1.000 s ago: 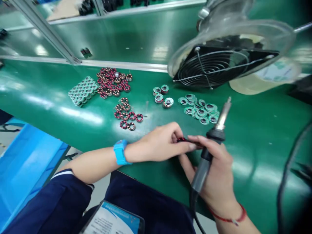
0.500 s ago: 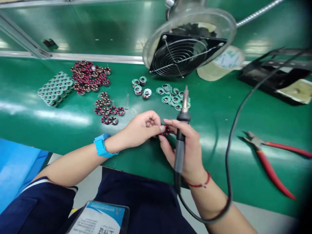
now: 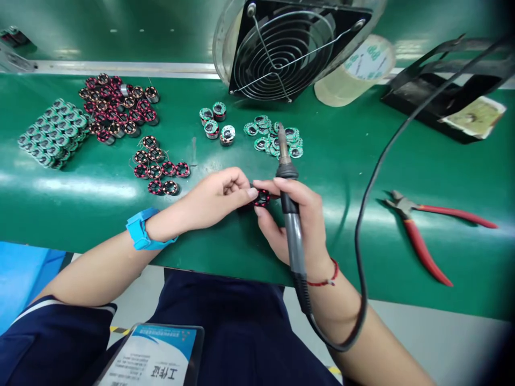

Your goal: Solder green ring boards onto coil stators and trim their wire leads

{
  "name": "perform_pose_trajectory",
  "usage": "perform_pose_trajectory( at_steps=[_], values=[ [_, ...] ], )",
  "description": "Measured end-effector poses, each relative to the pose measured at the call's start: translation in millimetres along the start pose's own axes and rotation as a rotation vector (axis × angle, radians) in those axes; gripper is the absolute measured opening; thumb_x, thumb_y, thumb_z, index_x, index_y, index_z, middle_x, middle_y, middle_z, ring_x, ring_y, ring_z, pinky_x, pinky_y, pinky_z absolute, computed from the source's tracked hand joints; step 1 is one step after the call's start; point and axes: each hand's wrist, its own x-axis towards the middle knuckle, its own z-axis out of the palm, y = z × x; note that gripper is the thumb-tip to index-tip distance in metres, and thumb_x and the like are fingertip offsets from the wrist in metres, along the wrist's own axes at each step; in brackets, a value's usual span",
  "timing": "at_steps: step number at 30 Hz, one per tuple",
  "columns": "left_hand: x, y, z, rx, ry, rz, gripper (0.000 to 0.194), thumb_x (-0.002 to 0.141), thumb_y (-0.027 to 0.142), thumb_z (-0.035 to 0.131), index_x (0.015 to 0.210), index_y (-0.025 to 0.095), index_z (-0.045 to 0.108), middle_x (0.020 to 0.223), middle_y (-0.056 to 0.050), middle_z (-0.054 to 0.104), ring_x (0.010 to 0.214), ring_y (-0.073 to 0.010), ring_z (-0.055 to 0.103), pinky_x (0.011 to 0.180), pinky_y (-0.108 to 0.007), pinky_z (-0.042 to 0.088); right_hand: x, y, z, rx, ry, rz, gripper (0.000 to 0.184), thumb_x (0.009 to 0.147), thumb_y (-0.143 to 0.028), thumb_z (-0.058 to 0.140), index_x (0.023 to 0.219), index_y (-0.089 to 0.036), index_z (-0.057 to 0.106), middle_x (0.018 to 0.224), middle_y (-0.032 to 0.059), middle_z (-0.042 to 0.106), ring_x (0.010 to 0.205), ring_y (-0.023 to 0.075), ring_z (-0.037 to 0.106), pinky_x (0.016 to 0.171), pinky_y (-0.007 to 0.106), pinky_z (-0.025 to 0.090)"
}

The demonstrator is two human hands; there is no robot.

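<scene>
A small motor stator, a black ring with red windings, is held low over the bench between both hands. My left hand pinches its left edge with thumb and forefinger, the other fingers curled. My right hand has a soldering iron lying across its palm, metal tip pointing away from me. Its thumb and fingertips also steady the stator's right side. Beyond the hands lies a loose pile of small round green circuit boards. To the left are several loose stators with red or copper windings.
A fan in a clear hood stands at the back, beside a tape roll. Red-handled cutters lie right, below a black iron stand. Stacked green boards and a stator heap sit left. The iron's cord loops over my right forearm.
The head view has shifted, so the bench items appear farther left and higher. The stator's ring face shows more clearly between my fingers. Both hands keep their hold.
</scene>
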Motion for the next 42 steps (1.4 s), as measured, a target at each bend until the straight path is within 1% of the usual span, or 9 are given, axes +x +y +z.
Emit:
perform_pose_trajectory(
  at_steps=[9, 13, 16, 21, 26, 31, 35, 40, 42],
  values=[
    [-0.8, -7.5, -5.0, 0.359, 0.052, 0.086, 0.024, 0.089, 0.032, 0.055, 0.071, 0.017, 0.051, 0.060, 0.006, 0.045, 0.057, -0.0073, 0.038, 0.050, -0.022, 0.029, -1.0, 3.4, 2.5, -0.059, -0.084, 0.015, 0.056, 0.085, -0.012, 0.061, 0.134, -0.031, 0.041, 0.111, 0.0036, 0.068, 0.099, 0.0206, 0.066, 0.084, 0.038, 0.056],
    [0.3, -7.5, -10.0, 0.458, 0.060, 0.103, 0.025, 0.089, 0.027, 0.053, 0.066, 0.017, 0.049, 0.057, 0.006, 0.043, 0.053, -0.0071, 0.035, 0.049, -0.023, 0.027, 3.9, 7.2, 6.5, -0.140, -0.183, 0.012, 0.049, 0.085, -0.013, 0.059, 0.129, -0.029, 0.044, 0.105, 0.0036, 0.070, 0.093, 0.0223, 0.064, 0.080, 0.039, 0.053],
    [2.8, -4.1, -22.0, 0.459, 0.166, 0.118, 0.023, 0.087, 0.025, 0.054, 0.066, 0.017, 0.052, 0.057, 0.005, 0.046, 0.053, -0.0076, 0.039, 0.050, -0.023, 0.030, 6.7, 9.7, 8.4, -0.188, -0.234, 0.011, 0.043, 0.085, -0.015, 0.057, 0.125, -0.027, 0.049, 0.102, 0.0052, 0.070, 0.093, 0.0241, 0.062, 0.082, 0.041, 0.051],
    [13.3, 15.6, -42.5, 0.492, 0.468, 0.238, 0.018, 0.088, 0.027, 0.054, 0.073, 0.017, 0.054, 0.066, 0.002, 0.055, 0.060, -0.0102, 0.049, 0.057, -0.025, 0.038, 5.6, 10.0, 2.5, -0.137, -0.241, 0.021, 0.044, 0.084, -0.018, 0.059, 0.127, -0.023, 0.050, 0.113, 0.0088, 0.068, 0.101, 0.0252, 0.062, 0.085, 0.043, 0.052],
    [47.4, 36.8, -33.4, 1.029, 0.290, 0.289, 0.011, 0.085, 0.016, 0.057, 0.089, 0.014, 0.066, 0.092, -0.007, 0.066, 0.088, -0.0207, 0.061, 0.081, -0.034, 0.047, 2.1, 12.6, -6.6, -0.077, 0.045, 0.100, 0.044, 0.086, -0.017, 0.058, 0.128, -0.026, 0.049, 0.118, 0.0075, 0.067, 0.107, 0.0241, 0.063, 0.091, 0.043, 0.053],
    [91.5, 36.1, -14.7, 1.392, 0.304, 0.267, 0.026, 0.089, 0.015, 0.049, 0.107, 0.006, 0.066, 0.118, -0.020, 0.064, 0.119, -0.0359, 0.055, 0.099, -0.048, 0.044, 1.9, 16.6, -10.3, -0.083, 0.178, 0.137, 0.042, 0.085, -0.014, 0.058, 0.125, -0.026, 0.051, 0.113, 0.0058, 0.069, 0.102, 0.0227, 0.066, 0.090, 0.043, 0.055],
    [98.3, 34.1, -9.1, 1.444, 0.297, 0.188, 0.030, 0.090, 0.009, 0.042, 0.109, 0.006, 0.065, 0.117, -0.020, 0.065, 0.113, -0.0340, 0.060, 0.097, -0.046, 0.046, 4.1, 14.3, -12.2, -0.090, 0.206, 0.116, 0.039, 0.086, -0.014, 0.056, 0.123, -0.025, 0.053, 0.110, 0.0057, 0.069, 0.100, 0.0220, 0.066, 0.090, 0.042, 0.055],
    [90.0, 34.2, -11.9, 1.382, 0.274, 0.167, 0.031, 0.086, 0.011, 0.053, 0.117, 0.007, 0.060, 0.120, -0.017, 0.064, 0.111, -0.0315, 0.061, 0.096, -0.044, 0.047, 4.9, 9.4, -12.9, -0.099, 0.192, 0.085, 0.039, 0.086, -0.013, 0.055, 0.123, -0.025, 0.053, 0.109, 0.0053, 0.070, 0.102, 0.0223, 0.066, 0.089, 0.042, 0.055],
    [89.5, 34.5, -13.2, 1.338, 0.275, 0.173, 0.026, 0.084, 0.011, 0.056, 0.109, 0.009, 0.063, 0.116, -0.016, 0.066, 0.110, -0.0305, 0.062, 0.096, -0.044, 0.047, 4.2, 9.8, -13.0, -0.113, 0.175, 0.079, 0.038, 0.087, -0.014, 0.055, 0.123, -0.024, 0.053, 0.109, 0.0056, 0.071, 0.102, 0.0221, 0.065, 0.089, 0.042, 0.055]
  ],
)
